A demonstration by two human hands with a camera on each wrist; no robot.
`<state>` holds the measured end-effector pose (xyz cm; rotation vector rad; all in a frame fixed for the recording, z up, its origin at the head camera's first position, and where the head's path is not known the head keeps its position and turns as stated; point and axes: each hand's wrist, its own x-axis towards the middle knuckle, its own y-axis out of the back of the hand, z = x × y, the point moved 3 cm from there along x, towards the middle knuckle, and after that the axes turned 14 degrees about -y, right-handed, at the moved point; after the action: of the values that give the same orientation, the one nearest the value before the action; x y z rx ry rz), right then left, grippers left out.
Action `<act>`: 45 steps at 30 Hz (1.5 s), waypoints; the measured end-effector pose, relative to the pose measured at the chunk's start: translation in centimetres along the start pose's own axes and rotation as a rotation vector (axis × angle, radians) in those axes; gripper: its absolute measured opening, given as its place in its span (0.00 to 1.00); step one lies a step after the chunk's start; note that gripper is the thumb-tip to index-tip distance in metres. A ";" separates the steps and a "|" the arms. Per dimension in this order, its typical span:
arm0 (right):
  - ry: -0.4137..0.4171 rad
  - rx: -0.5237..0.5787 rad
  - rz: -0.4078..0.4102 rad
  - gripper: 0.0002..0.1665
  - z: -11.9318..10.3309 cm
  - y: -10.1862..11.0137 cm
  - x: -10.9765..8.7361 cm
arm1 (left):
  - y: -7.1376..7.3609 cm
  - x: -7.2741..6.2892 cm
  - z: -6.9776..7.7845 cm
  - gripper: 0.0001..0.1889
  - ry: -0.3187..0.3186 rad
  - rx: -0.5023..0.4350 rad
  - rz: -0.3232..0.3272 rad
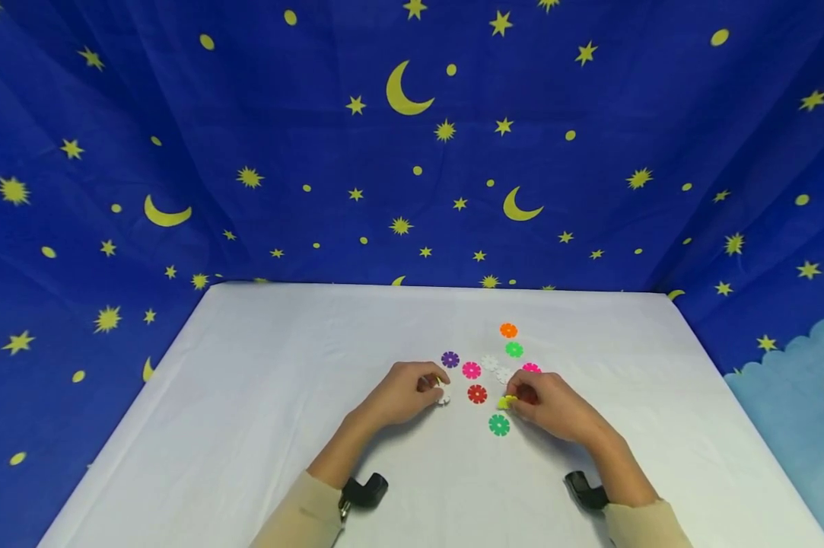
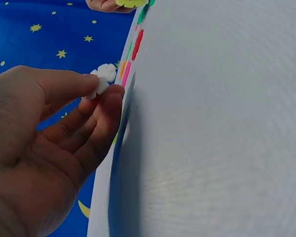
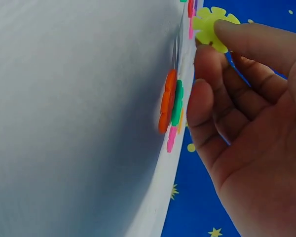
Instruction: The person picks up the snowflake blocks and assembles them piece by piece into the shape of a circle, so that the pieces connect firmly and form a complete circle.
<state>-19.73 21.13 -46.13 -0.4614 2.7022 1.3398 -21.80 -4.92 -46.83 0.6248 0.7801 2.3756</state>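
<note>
The hands (image 1: pixel 403 392) (image 1: pixel 555 407) pinch a white piece (image 2: pixel 106 73) and a yellow disc (image 3: pixel 210 30), both partly covered.

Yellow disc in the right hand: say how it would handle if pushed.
The yellow disc seems stiff, jutting unbent from the right hand. Small beside the hand, it is probably light. Notched along its edge, it may roll poorly.

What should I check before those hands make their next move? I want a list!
1. Left hand pinching the white bit: ok.
2. Right hand pinching the yellow piece: ok.
3. Yellow piece's notches showing: ok, the right wrist view shows some.
4. White bit and yellow piece touching: not ok, they're apart.
5. White bit being just one piece: cannot tell, fingers cover part.
</note>
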 end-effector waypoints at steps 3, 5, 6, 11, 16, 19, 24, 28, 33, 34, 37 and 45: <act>0.013 0.018 0.029 0.07 -0.2 0.1 0.0 | 0.1 0.0 0.1 0.08 0.014 -0.032 0.020; 0.027 0.035 0.056 0.07 -0.4 0.3 0.0 | 0.1 0.0 0.2 0.09 0.029 -0.048 0.040; 0.036 0.045 0.069 0.06 -0.5 0.3 -0.1 | 0.1 0.0 0.2 0.09 0.034 -0.054 0.051; 0.076 0.079 0.138 0.06 -0.8 0.6 -0.2 | 0.1 0.2 0.3 0.09 0.044 -0.101 0.091; 0.123 0.113 0.181 0.08 -1.2 0.5 -0.3 | 0.2 0.4 0.8 0.09 0.053 -0.209 0.124; 0.154 0.134 0.199 0.09 -1.5 0.4 -0.4 | 0.3 0.4 1.0 0.08 0.056 -0.236 0.133; 0.207 0.167 0.224 0.10 -2.3 0.1 -0.5 | 0.2 0.5 1.3 0.09 0.033 -0.245 0.133; 0.236 0.187 0.235 0.11 -2.9 -0.1 -0.6 | 0.1 0.5 1.5 0.09 0.036 -0.259 0.135; 0.262 0.205 0.243 0.12 -3.5 -0.4 -0.8 | 0.0 0.6 2.1 0.09 0.045 -0.267 0.125; 0.267 0.208 0.242 0.12 -3.6 -0.5 -0.8 | 0.0 0.6 2.2 0.09 0.042 -0.266 0.122; 0.288 0.219 0.233 0.14 -3.9 -0.8 -0.9 | 0.0 0.6 2.4 0.09 0.029 -0.261 0.120; 0.348 0.243 0.235 0.13 -4.6 -1.3 -1.0 | 0.2 0.6 2.7 0.08 0.037 -0.249 0.123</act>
<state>-18.17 17.02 -44.09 -0.3935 3.2424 1.0337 -20.72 -3.63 -44.63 0.5386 0.4605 2.5498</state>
